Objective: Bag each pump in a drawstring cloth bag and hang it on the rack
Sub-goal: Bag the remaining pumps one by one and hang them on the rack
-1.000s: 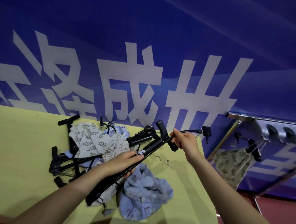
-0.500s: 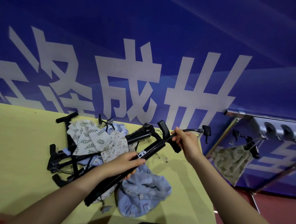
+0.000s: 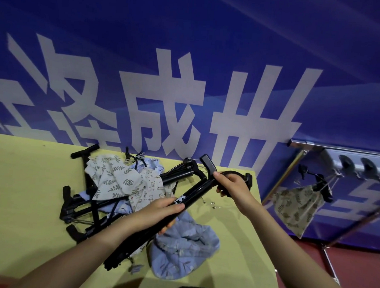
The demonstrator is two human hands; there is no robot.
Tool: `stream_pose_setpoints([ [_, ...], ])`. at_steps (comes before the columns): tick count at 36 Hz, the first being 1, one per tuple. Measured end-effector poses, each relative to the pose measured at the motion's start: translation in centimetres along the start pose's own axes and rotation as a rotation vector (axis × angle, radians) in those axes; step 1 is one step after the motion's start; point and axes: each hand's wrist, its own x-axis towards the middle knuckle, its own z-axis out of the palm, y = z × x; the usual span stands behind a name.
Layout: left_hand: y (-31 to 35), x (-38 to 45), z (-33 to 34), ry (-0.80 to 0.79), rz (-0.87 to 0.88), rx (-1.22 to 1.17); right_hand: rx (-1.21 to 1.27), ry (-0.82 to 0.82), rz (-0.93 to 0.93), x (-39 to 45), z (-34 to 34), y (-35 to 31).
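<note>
Big blue banner wall (image 3: 211,46) behind everything, with huge pale characters across it; the ones I can make out are 成 and 世, the rest are cut off. Below that is a yellow-green table (image 3: 17,190), matte and flat. Over at 3 o'clock there's a shiny metal rack (image 3: 359,168) with a leaf-print drawstring bag (image 3: 296,206) already hanging off it. Compared to a second ago barely anything moved, the view just tilted a bit and the hose end by the right hand now curls in tighter. The pump (image 3: 181,207) being handled is a long black tube held slanted above the table centre, with a small white logo on the barrel I can't read. Left hand (image 3: 159,210) is wrapped around the barrel mid-length, right hand (image 3: 233,185) grips the handle end at about 2 o'clock. At 9 o'clock there's a heap of more black pumps (image 3: 80,206) tangled with soft printed cloth bags (image 3: 121,177), and a crumpled light-blue bag (image 3: 183,251) at 6 o'clock.
</note>
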Motion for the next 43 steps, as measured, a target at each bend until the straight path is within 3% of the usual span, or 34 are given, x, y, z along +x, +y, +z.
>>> stream_pose_setpoints([
  [16,-0.2,0.6,-0.3,-0.038,-0.036,0.282,-0.038,-0.009,0.086,-1.4,0.0,1.8],
  [20,0.0,0.6,-0.2,-0.063,-0.015,0.329,0.185,-0.206,0.243,-1.6,-1.2,2.7],
  [23,0.1,0.6,-0.3,-0.108,0.025,0.390,0.176,-0.376,0.293,-2.3,-1.6,3.3],
  [29,-0.8,1.6,-0.2,-0.128,-0.006,0.441,0.177,-0.222,0.233,-2.8,-0.8,4.7],
  [32,-1.9,2.5,-0.4,-0.052,-0.027,0.548,0.183,-0.208,0.209,-3.3,-1.1,5.4],
  [37,-1.1,4.3,-0.6,0.222,0.138,0.872,0.118,-0.032,0.148,-4.0,-2.0,6.5],
  [43,-0.3,5.1,-3.1,0.624,0.256,0.729,0.328,0.234,0.207,-4.6,-4.9,8.8],
])
